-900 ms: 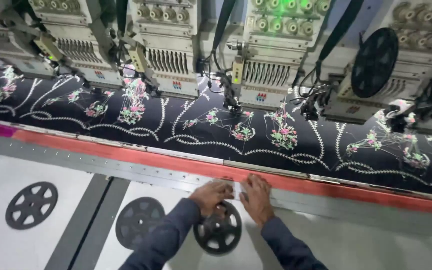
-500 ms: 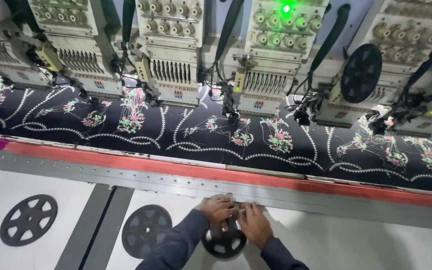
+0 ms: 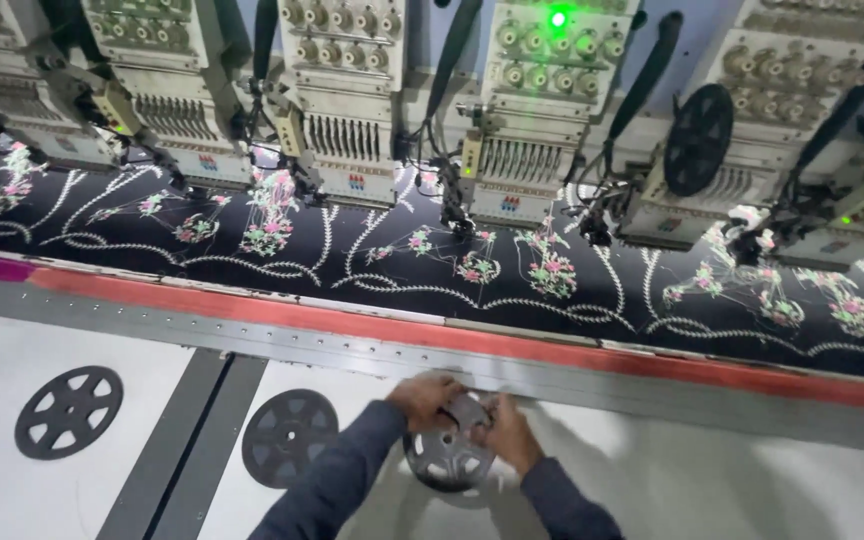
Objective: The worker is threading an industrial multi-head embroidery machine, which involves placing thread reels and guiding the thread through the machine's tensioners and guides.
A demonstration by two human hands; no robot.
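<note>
Gripping the grey spoked reel from both sides, my left hand and right hand are clamped on its upper rim, lifting it off the white table just below the metal rail; earlier my hands lay flatter near the rail.

White table right of the hands looks open; metal rail blocks ahead.

Five reels, four embroidery heads
</note>
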